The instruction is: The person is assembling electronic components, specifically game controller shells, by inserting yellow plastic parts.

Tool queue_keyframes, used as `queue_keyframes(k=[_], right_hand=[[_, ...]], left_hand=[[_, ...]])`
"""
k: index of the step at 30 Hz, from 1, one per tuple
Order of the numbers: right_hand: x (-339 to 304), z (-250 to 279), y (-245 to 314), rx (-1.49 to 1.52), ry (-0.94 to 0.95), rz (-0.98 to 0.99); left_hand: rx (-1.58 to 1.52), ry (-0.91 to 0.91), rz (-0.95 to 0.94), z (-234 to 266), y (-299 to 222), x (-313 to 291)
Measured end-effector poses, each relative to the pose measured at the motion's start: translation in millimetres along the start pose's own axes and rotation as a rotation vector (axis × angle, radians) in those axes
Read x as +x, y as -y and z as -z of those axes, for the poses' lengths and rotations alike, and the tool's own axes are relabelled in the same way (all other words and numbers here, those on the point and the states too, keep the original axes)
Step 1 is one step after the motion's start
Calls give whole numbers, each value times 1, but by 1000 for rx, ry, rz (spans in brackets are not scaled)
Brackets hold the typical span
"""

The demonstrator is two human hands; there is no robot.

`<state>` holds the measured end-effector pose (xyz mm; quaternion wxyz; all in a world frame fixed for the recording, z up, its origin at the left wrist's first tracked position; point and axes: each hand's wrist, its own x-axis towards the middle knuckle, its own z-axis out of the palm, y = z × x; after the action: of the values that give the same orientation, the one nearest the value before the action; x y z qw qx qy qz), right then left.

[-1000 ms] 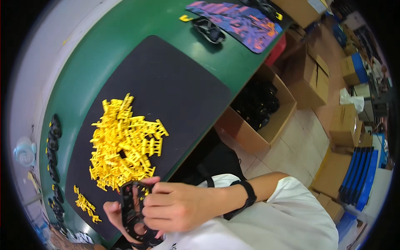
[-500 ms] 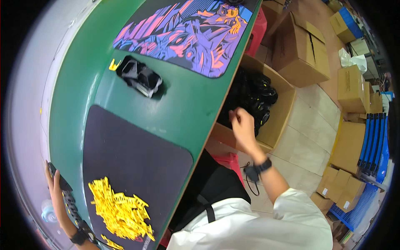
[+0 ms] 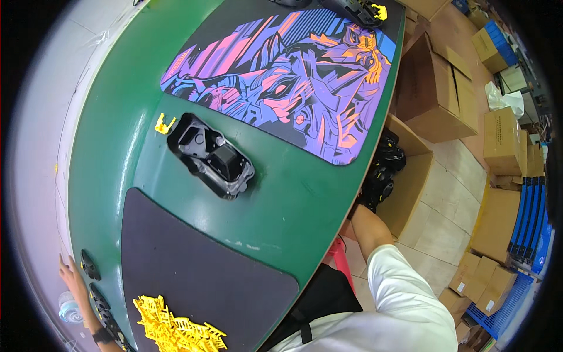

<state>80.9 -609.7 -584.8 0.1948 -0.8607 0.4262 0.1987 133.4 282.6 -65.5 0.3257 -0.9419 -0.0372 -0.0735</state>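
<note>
My left hand (image 3: 73, 280) is at the table's left edge, its fingers stretched out and holding nothing. Beside it lies a black plastic shell (image 3: 90, 264), the top one of several dark pieces in a row along that edge. My right arm reaches over the near side into a cardboard box (image 3: 413, 193) holding black plastic parts (image 3: 381, 176). Only the wrist end of my right hand (image 3: 360, 213) shows; the box and table edge hide its fingers. A black tray-like housing (image 3: 212, 157) lies on the green table, with a small yellow clip (image 3: 165, 124) next to it.
Yellow plastic clips (image 3: 176, 328) are heaped on a dark mat (image 3: 199, 252). Farther off lies a colourful printed mat (image 3: 287, 82), with a black part and yellow clip (image 3: 380, 12) on its far corner. Cardboard boxes (image 3: 437, 88) and a blue crate (image 3: 498, 314) stand on the floor to the right.
My left hand has let go of the black shell, which now lies on the table edge. My right hand has gone deeper into the box. The whole view has shifted.
</note>
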Motion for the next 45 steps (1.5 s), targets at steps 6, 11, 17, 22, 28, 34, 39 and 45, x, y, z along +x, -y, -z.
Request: queue_keyframes(k=[6,11,17,22,28,34,39,45], right_hand=[[-70,126,-53,345,-429,346],[-253,272,-30,823,-556,642],[-416,309,25,859,-594,1433],[-496,279,79,808,91,2019],[-517,270,137,600,81,1530],[-482,251,155,184,-128,1522],[-475,257,158,238,15,1415],[-475,260,164,163,-145,1591]], left_hand=[[-822,-272,275,209,-141,-52],[-2006,8,265,284,-223,-173],[-2591,595,97,344,-338,-238],[-2988,627,32,318,-343,-261],[-2986,245,797,292,-318,-290],[-2957,127,579,276,-307,-290],[-2991,128,587,271,-312,-279],[-2913,176,618,278,-314,-267]])
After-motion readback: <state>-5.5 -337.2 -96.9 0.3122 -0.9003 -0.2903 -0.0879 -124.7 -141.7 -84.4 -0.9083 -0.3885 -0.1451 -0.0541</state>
